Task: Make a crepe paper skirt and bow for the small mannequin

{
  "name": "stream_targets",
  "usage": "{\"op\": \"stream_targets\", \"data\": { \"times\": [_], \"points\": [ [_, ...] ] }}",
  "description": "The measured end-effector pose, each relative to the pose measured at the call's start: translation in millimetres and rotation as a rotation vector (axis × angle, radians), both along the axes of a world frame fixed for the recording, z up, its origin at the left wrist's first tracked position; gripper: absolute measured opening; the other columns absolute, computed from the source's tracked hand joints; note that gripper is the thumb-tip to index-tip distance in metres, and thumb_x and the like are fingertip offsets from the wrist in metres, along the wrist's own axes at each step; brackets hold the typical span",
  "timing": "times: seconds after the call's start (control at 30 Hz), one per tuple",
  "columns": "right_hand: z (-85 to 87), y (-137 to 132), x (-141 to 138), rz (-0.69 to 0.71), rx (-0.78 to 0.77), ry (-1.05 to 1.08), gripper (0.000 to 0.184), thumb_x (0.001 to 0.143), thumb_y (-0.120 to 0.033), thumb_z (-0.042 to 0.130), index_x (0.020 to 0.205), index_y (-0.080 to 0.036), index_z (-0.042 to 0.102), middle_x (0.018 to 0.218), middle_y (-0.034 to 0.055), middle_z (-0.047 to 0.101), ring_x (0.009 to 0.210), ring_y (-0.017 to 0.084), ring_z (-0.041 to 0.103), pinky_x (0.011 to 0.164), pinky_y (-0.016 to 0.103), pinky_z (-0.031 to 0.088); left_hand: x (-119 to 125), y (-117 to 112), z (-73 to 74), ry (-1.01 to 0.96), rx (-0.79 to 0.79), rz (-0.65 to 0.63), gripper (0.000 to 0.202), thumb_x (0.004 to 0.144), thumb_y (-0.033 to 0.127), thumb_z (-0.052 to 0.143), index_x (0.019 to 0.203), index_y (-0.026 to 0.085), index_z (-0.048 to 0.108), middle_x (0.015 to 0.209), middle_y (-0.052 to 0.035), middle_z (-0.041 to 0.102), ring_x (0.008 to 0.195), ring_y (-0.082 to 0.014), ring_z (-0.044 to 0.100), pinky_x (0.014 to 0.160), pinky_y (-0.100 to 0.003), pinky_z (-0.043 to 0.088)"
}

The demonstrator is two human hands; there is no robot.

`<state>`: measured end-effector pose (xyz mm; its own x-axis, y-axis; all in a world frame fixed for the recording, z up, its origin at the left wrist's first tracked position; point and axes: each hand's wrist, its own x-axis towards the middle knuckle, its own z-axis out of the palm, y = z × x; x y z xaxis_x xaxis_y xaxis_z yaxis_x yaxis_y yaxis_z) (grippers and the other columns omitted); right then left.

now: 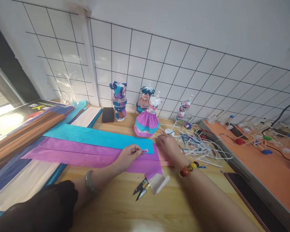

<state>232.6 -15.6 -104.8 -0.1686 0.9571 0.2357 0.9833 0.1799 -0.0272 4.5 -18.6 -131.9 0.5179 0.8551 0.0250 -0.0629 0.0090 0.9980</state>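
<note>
My left hand (130, 156) is closed in a pinch on a small pink paper strip (145, 150), just above the end of a turquoise paper sheet (106, 138). Beneath that sheet lie purple paper sheets (87, 154). My right hand (168, 145) reaches past the sheets' right end, beside a small dress form in a purple and turquoise skirt (147, 124). Its fingers are partly hidden, so I cannot make out whether they hold anything. Thread snips (142, 190) lie on the table near me, partly under a folded pale paper scrap (157, 183).
Other dressed forms (119, 101) stand by the gridded wall, near a black phone (108, 115). Tangled white strips (200, 145) fill the right side. A larger phone (251, 196) lies at the right edge, beside an orange surface (263, 164). Brown paper (31, 135) is stacked left.
</note>
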Motion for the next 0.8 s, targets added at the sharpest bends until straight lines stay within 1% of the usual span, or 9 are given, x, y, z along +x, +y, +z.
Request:
{"op": "stream_targets", "data": {
  "times": [0.13, 0.2, 0.27, 0.43, 0.57, 0.63, 0.7, 0.73, 0.8],
  "points": [
    [-15.5, 23, -3, -0.084, 0.006, -0.042, 0.022, 0.084, -0.014, 0.045, 0.076, -0.011, 0.066, 0.086, 0.0164, 0.063, 0.09, 0.025, 0.053, 0.083, 0.036, 0.034, 0, -1, 2.6, -0.008, 0.0, -0.025, 0.029, 0.073, 0.042, 0.062, 0.074, 0.015, 0.051, 0.078, -0.0038, 0.063, 0.093, -0.0215, 0.062, 0.075, -0.029, 0.042],
    [-17.7, 26, -5, -0.107, 0.015, -0.038, 0.02, 0.084, -0.016, 0.047, 0.077, -0.011, 0.065, 0.087, 0.0164, 0.062, 0.091, 0.026, 0.052, 0.081, 0.035, 0.034, 0, -1, 2.4, -0.023, -0.009, -0.043, 0.028, 0.072, 0.041, 0.063, 0.073, 0.015, 0.052, 0.079, -0.004, 0.064, 0.095, -0.0218, 0.061, 0.078, -0.03, 0.043],
    [-15.6, 23, -7, -0.112, 0.024, -0.017, 0.018, 0.084, -0.017, 0.047, 0.079, -0.012, 0.064, 0.088, 0.0153, 0.062, 0.092, 0.025, 0.052, 0.081, 0.034, 0.034, -1, -1, 1.3, -0.018, -0.01, -0.044, 0.028, 0.072, 0.04, 0.063, 0.074, 0.015, 0.052, 0.08, -0.0045, 0.065, 0.094, -0.0215, 0.062, 0.079, -0.031, 0.043],
    [-2.0, -2, -3, -0.143, 0.072, 0.12, 0.019, 0.086, -0.017, 0.041, 0.084, -0.014, 0.06, 0.089, 0.0133, 0.062, 0.088, 0.023, 0.054, 0.076, 0.033, 0.036, -1, 0, -0.4, -0.011, -0.016, -0.041, 0.03, 0.071, 0.042, 0.064, 0.075, 0.015, 0.052, 0.082, -0.0054, 0.065, 0.09, -0.0206, 0.062, 0.08, -0.032, 0.043],
    [7.5, -36, 0, -0.175, 0.087, 0.299, 0.015, 0.086, -0.025, 0.042, 0.085, -0.017, 0.055, 0.079, 0.0081, 0.061, 0.069, 0.019, 0.055, 0.064, 0.031, 0.039, 0, -1, -0.5, -0.063, -0.014, -0.049, 0.032, 0.072, 0.046, 0.063, 0.075, 0.016, 0.051, 0.081, -0.0042, 0.065, 0.086, -0.0186, 0.063, 0.076, -0.03, 0.044],
    [12.4, -55, -2, -0.151, 0.074, 0.405, 0.017, 0.087, -0.031, 0.042, 0.083, -0.018, 0.052, 0.071, 0.0039, 0.059, 0.061, 0.016, 0.054, 0.06, 0.029, 0.041, 0, -1, -1.6, -0.068, -0.003, -0.037, 0.032, 0.072, 0.046, 0.062, 0.075, 0.016, 0.052, 0.08, -0.0043, 0.065, 0.083, -0.0174, 0.062, 0.073, -0.029, 0.044],
    [17.6, -70, -7, -0.098, 0.057, 0.55, 0.02, 0.09, -0.033, 0.036, 0.085, -0.02, 0.051, 0.073, 0.0024, 0.058, 0.063, 0.014, 0.056, 0.061, 0.027, 0.043, 0, -1, -3.1, -0.074, 0.0, -0.022, 0.031, 0.073, 0.045, 0.062, 0.077, 0.016, 0.053, 0.079, -0.0046, 0.065, 0.08, -0.0162, 0.061, 0.07, -0.027, 0.043],
    [20.0, -77, -9, -0.044, 0.023, 0.827, 0.018, 0.089, -0.034, 0.041, 0.085, -0.02, 0.052, 0.074, 0.0023, 0.058, 0.067, 0.015, 0.057, 0.065, 0.028, 0.044, 0, 0, -3.7, -0.08, -0.005, -0.014, 0.031, 0.073, 0.045, 0.062, 0.077, 0.016, 0.053, 0.079, -0.0049, 0.065, 0.079, -0.0157, 0.061, 0.068, -0.026, 0.043],
    [23.4, -85, -14, 0.009, -0.019, 1.235, 0.017, 0.086, -0.035, 0.049, 0.08, -0.021, 0.055, 0.071, 0.0006, 0.057, 0.066, 0.014, 0.055, 0.066, 0.027, 0.044, 0, 2, -3.9, -0.106, -0.031, 0.002, 0.033, 0.072, 0.045, 0.063, 0.078, 0.015, 0.052, 0.08, -0.0058, 0.065, 0.077, -0.015, 0.06, 0.065, -0.026, 0.042]
  ]
}}
